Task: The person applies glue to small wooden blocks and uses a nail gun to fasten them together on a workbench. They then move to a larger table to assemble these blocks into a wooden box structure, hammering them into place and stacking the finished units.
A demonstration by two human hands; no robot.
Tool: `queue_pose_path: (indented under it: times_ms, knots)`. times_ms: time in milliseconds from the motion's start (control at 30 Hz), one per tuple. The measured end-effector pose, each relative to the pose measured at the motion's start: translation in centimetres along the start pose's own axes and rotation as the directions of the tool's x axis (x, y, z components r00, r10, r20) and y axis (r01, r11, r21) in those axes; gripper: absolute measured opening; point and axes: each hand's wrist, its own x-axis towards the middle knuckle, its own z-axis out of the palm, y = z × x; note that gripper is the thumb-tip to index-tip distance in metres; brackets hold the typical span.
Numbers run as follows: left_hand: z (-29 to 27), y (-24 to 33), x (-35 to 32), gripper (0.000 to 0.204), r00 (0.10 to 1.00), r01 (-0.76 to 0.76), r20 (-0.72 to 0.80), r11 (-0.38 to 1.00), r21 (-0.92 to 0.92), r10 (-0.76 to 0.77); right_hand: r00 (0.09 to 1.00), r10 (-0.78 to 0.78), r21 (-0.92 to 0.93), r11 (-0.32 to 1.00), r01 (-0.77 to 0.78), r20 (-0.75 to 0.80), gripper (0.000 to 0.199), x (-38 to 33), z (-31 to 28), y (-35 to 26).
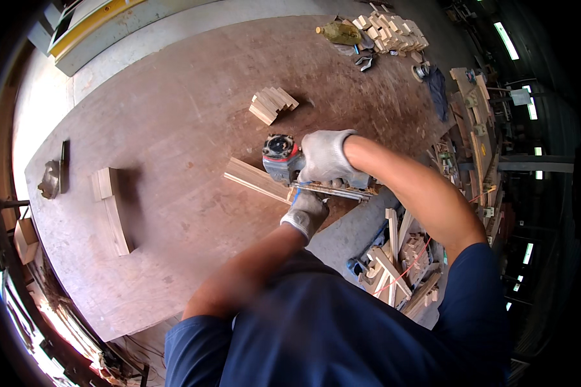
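My right hand (326, 155), in a pale work glove, is wrapped round the grey body of a nail gun (279, 166). The tool has a black round cap and a red ring, and its long metal magazine (342, 191) extends to the right. Just below that magazine is my gloved left hand (306, 211), closed, with its fingers partly hidden; what it holds I cannot make out. Wooden strips (257, 178) lie side by side on the brown tabletop (181, 129), their right end reaching under the tool by my left hand.
A small stack of wood blocks (272, 104) sits beyond the tool. More joined wood pieces (113, 209) stand at left, near a metal object (51, 177). At the far right are a block pile (394, 32) and a yellowish bottle (339, 32). Offcuts (394, 264) lie below the table's right edge.
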Motion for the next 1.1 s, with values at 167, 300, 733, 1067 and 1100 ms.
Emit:
queue_pose_path:
  times_ms: [167, 300, 733, 1067, 1100]
  knots:
    - [1.3, -0.7, 0.4, 0.034, 0.942, 0.332, 0.151, 0.890, -0.311, -0.299, 0.964, -0.057, -0.019, 0.998, 0.054, -0.259, 0.048, -6.8, 0.6, 1.2]
    - [-2.4, -1.3, 0.6, 0.035, 0.909, 0.397, 0.319, 0.792, -0.464, -0.269, 0.930, 0.037, 0.064, 0.998, -0.015, -0.365, 0.053, -11.8, 5.1, 5.4]
    - [-2.7, -6.9, -1.1, 0.015, 0.958, -0.287, 0.099, 0.863, 0.415, 0.270, 0.579, 0.511, 0.427, 0.857, -0.288, -0.636, 0.034, 2.9, 22.4, 22.5]
    - [-7.7, -3.2, 1.1, 0.023, 0.896, -0.179, 0.442, 0.943, 0.281, 0.038, 0.579, 0.457, 0.310, 0.888, -0.340, -0.675, 0.066, 14.3, 26.0, 24.1]
    - [-7.5, -3.4, 1.0, 0.026, 0.911, -0.190, 0.408, 0.942, 0.276, 0.064, 0.572, 0.440, 0.342, 0.898, -0.277, -0.692, 0.074, 14.1, 26.6, 23.5]
